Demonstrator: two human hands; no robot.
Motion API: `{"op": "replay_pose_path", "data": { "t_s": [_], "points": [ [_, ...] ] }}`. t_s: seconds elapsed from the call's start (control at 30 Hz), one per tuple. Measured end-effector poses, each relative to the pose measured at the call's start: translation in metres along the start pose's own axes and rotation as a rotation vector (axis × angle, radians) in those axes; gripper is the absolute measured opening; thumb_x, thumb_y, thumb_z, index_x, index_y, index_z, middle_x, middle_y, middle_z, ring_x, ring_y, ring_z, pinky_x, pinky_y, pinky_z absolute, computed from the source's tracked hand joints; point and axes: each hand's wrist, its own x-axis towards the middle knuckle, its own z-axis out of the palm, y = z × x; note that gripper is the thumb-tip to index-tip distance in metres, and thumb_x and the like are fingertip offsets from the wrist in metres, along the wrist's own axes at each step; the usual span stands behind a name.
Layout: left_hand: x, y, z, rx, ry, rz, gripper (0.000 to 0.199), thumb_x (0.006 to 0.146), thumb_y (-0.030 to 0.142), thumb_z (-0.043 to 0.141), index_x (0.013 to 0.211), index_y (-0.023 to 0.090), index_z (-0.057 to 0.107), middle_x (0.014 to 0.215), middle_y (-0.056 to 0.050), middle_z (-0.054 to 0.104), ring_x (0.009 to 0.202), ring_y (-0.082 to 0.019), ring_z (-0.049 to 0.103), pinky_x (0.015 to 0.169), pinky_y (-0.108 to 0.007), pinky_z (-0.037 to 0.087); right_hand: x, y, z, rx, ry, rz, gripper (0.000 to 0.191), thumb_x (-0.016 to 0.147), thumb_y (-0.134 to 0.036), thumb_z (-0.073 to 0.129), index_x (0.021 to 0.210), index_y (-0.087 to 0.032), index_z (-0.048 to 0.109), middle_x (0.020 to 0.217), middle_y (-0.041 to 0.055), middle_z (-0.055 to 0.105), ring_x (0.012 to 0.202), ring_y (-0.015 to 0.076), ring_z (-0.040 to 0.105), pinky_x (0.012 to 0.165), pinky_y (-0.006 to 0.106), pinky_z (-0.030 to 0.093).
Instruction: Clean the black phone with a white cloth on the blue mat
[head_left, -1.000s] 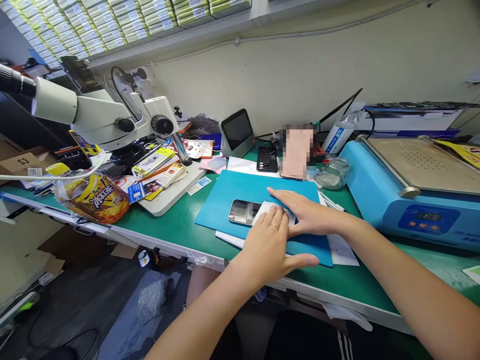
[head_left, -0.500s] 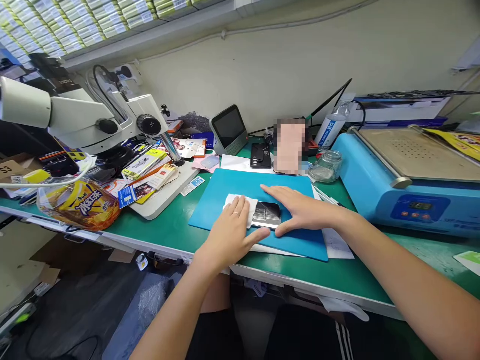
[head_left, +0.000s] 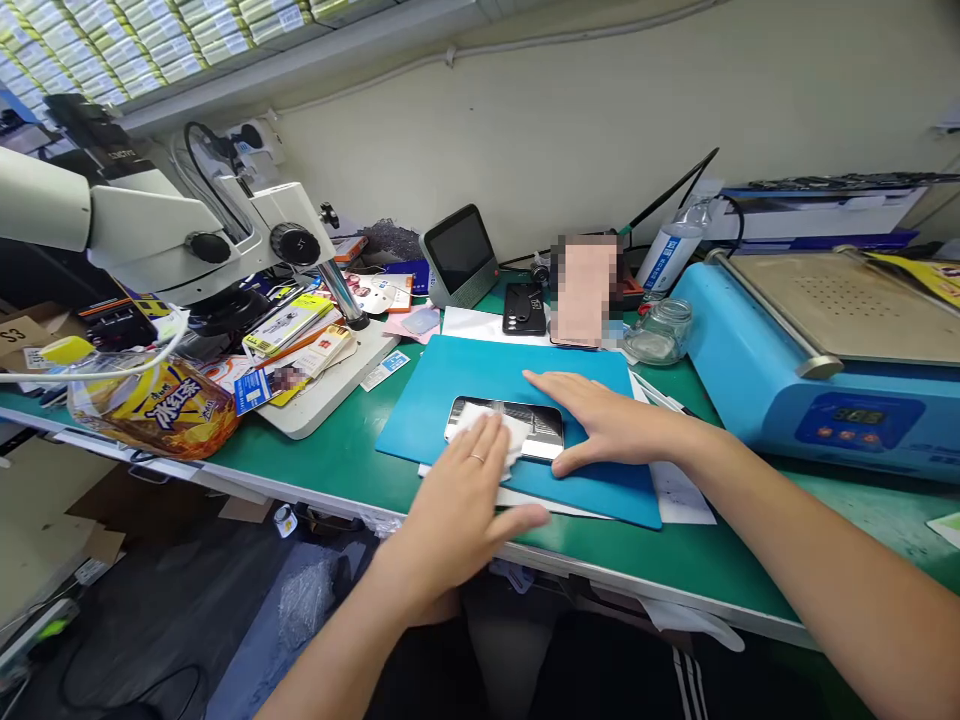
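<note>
A smartphone (head_left: 541,425) with a dark, reflective screen lies flat on a blue mat (head_left: 420,400). My left hand (head_left: 469,485) presses a folded white tissue (head_left: 517,436) onto the screen's left-middle part, fingers together and thumb held out. The tissue and fingers hide part of the screen. At the phone's right end is my right hand (head_left: 600,425), thumb and fingers spread wide around that end. Its thumb rests by the lower right corner; whether it touches the phone I cannot tell.
A microscope (head_left: 165,235) and a tea bottle (head_left: 161,405) stand left. Behind the mat are a smart display (head_left: 461,257), a black phone (head_left: 524,310) and a glass jar (head_left: 658,335). A blue heating plate machine (head_left: 810,400) fills the right.
My left hand has moved slightly right and toward me with the tissue, uncovering the phone's left end. My right hand keeps its place at the other end.
</note>
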Motion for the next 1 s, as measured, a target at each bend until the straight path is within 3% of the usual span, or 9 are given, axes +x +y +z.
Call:
{"op": "replay_pose_path", "data": {
  "t_s": [0.1,0.17,0.23,0.33,0.47,0.63,0.8,0.9,1.0],
  "points": [
    [0.012,-0.019,-0.003,0.034,-0.001,-0.074,0.086,0.103,0.071,0.027,0.160,0.005,0.030,0.168,-0.021,0.021,0.157,-0.033,0.017,0.125,-0.053,0.026,0.000,-0.002,-0.002,0.003,-0.026,0.021,0.127,0.068,-0.079,0.072,0.165,-0.031,0.007,0.172,0.0135,0.019,0.156,0.0453,0.016,0.121,0.065,0.024],
    [0.026,-0.017,-0.002,0.050,-0.004,-0.106,0.091,0.103,0.072,0.026,0.159,0.001,0.029,0.167,-0.023,0.021,0.157,-0.034,0.017,0.126,-0.052,0.025,0.001,-0.003,-0.002,0.003,-0.039,0.033,0.129,0.067,-0.079,0.073,0.166,-0.028,0.007,0.173,0.0147,0.017,0.156,0.0450,0.013,0.122,0.065,0.023],
    [0.040,-0.004,0.000,0.056,0.002,-0.111,0.100,0.100,0.077,0.027,0.158,-0.004,0.028,0.166,-0.027,0.023,0.157,-0.036,0.018,0.126,-0.052,0.022,0.002,-0.002,-0.002,0.003,-0.038,0.033,0.127,0.069,-0.079,0.072,0.166,-0.026,0.008,0.173,0.0152,0.016,0.156,0.0450,0.014,0.122,0.065,0.023],
    [0.052,0.024,0.006,0.008,-0.008,0.007,0.103,0.098,0.080,0.020,0.157,-0.003,0.031,0.166,-0.024,0.025,0.157,-0.034,0.018,0.128,-0.050,0.021,0.002,0.001,0.001,-0.002,-0.018,0.019,0.123,0.073,-0.077,0.070,0.166,-0.028,0.007,0.173,0.0142,0.018,0.156,0.0444,0.017,0.121,0.065,0.024],
    [0.040,0.042,0.011,-0.035,-0.001,0.082,0.107,0.093,0.085,0.020,0.159,0.001,0.030,0.168,-0.020,0.023,0.158,-0.032,0.015,0.128,-0.048,0.022,0.002,0.006,0.003,-0.008,-0.001,-0.015,0.121,0.074,-0.076,0.069,0.166,-0.030,0.005,0.172,0.0156,0.021,0.154,0.0467,0.019,0.119,0.069,0.025],
    [0.007,0.009,0.001,-0.023,-0.018,0.042,0.103,0.093,0.084,0.026,0.160,0.006,0.030,0.168,-0.018,0.020,0.158,-0.030,0.016,0.128,-0.047,0.023,0.001,0.002,0.001,0.007,-0.007,0.011,0.127,0.068,-0.079,0.072,0.166,-0.031,0.006,0.172,0.0134,0.019,0.154,0.0483,0.018,0.120,0.068,0.023],
    [0.020,-0.023,-0.008,0.047,-0.016,-0.087,0.092,0.102,0.074,0.022,0.160,0.002,0.029,0.167,-0.022,0.021,0.158,-0.033,0.015,0.126,-0.052,0.025,0.001,-0.001,-0.001,0.007,-0.025,0.035,0.130,0.066,-0.080,0.073,0.166,-0.027,0.008,0.173,0.0143,0.018,0.155,0.0466,0.015,0.121,0.066,0.024],
    [0.040,-0.012,-0.005,0.061,-0.021,-0.098,0.097,0.100,0.076,0.022,0.158,-0.002,0.029,0.166,-0.025,0.024,0.157,-0.035,0.018,0.126,-0.051,0.022,0.002,0.003,0.000,0.009,-0.013,0.021,0.128,0.068,-0.080,0.072,0.166,-0.029,0.007,0.173,0.0132,0.018,0.155,0.0462,0.016,0.122,0.066,0.023],
    [0.052,0.017,0.003,0.024,-0.023,-0.009,0.104,0.096,0.082,0.023,0.157,-0.002,0.031,0.166,-0.024,0.024,0.157,-0.033,0.018,0.128,-0.048,0.020,0.004,0.008,0.004,-0.005,-0.001,-0.011,0.123,0.073,-0.077,0.070,0.166,-0.030,0.005,0.173,0.0117,0.019,0.155,0.0450,0.017,0.122,0.066,0.022]
  ]
}}
